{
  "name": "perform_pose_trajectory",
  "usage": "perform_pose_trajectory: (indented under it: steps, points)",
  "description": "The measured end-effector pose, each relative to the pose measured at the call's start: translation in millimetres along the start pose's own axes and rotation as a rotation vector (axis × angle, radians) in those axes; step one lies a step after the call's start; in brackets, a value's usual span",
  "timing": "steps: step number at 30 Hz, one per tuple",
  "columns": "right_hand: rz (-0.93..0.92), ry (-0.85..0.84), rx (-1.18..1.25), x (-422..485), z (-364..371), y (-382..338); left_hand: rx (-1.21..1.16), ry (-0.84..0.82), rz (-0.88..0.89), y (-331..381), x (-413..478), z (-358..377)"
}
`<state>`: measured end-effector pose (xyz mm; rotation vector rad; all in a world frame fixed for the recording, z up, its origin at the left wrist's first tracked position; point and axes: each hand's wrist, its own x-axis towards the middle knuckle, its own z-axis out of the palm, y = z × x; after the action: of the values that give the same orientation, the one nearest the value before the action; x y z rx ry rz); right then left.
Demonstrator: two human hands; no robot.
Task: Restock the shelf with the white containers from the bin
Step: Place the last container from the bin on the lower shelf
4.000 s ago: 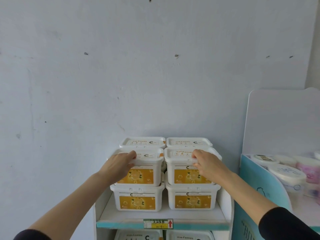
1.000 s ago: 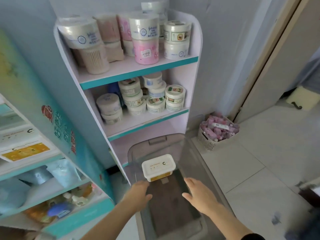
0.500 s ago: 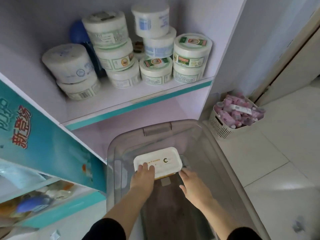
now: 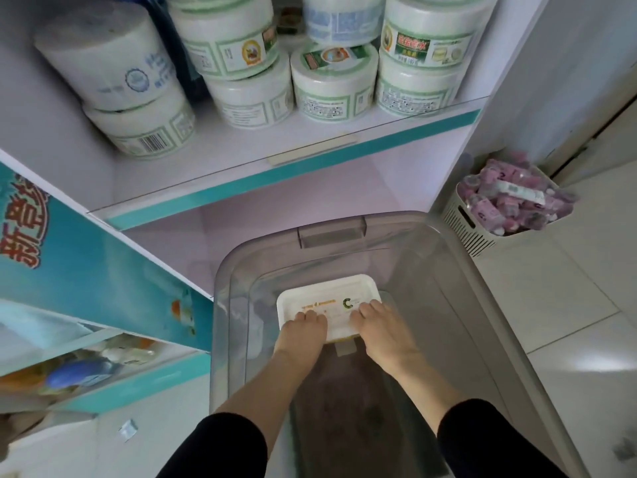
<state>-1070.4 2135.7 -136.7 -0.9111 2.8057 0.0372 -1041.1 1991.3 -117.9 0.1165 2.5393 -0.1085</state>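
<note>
One white container with a printed lid lies flat on the bottom of a clear grey plastic bin on the floor. Both my arms reach down into the bin. My left hand rests on the container's near left edge, fingertips on the lid. My right hand covers its near right edge the same way. Both hands grip the container, which still sits on the bin floor. The shelf stacked with such containers is out of view.
A white and teal shelf unit stands right behind the bin, holding round tubs. A blue side panel of another shelf juts in at left. A white basket of pink packets sits on the tiled floor at right.
I turned from the filled shelf down to the bin. Both hands dropped into it and closed on the near edge of the single container; the view moved closer.
</note>
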Motion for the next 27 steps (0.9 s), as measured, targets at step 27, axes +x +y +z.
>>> perform_pose_trajectory:
  steps: [27]
  points:
    - [-0.006, 0.113, 0.121, -202.2, -259.3, -81.3, -0.065, 0.325, 0.197, -20.7, -281.7, -153.6]
